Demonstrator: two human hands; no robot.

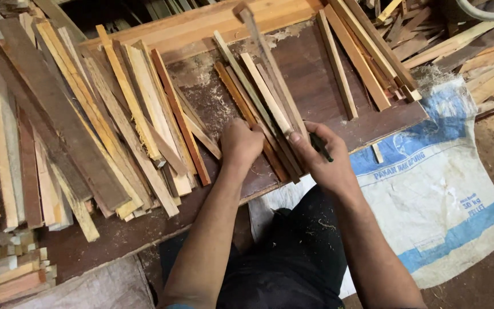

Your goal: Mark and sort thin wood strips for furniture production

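Two hands work a bundle of wood strips (267, 114) on the desk (315, 80). Left hand (240, 144) closed on the strips' near ends; right hand (322, 157) beside it grips a dark pencil (320, 146). Step appears to be aligning strips; marking would require flush ends.

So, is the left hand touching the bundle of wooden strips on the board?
Touching. The head view shows the left hand pressed with its fingers curled onto the near ends of the wooden strips, with no gap visible between them.
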